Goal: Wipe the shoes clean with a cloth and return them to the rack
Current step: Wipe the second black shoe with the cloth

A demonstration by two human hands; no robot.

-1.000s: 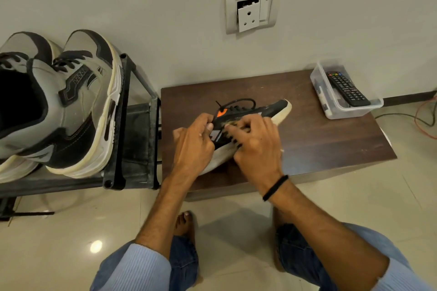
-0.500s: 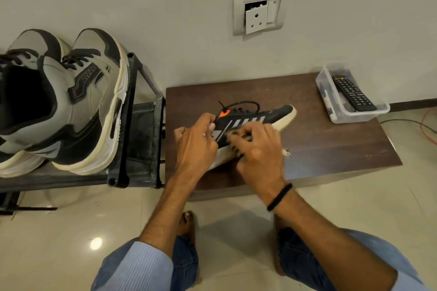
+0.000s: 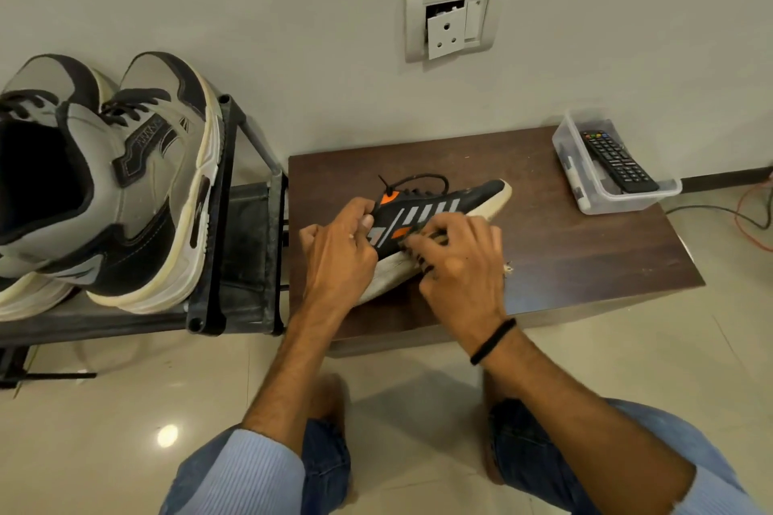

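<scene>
On counter [image 3: 585, 255]: black shoe [image 3: 439, 207] | heel gripped in left hand [image 3: 339, 259] | right hand [image 3: 460, 268] curled over shoe's side — hold, if any, hidden

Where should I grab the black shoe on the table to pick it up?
Probably the heel end, coming from the left. The black shoe lies tipped on its side on the table, toe pointing away to the right. The left hand grips that heel end by the opening, which gives the fingers an edge to hook.
</scene>
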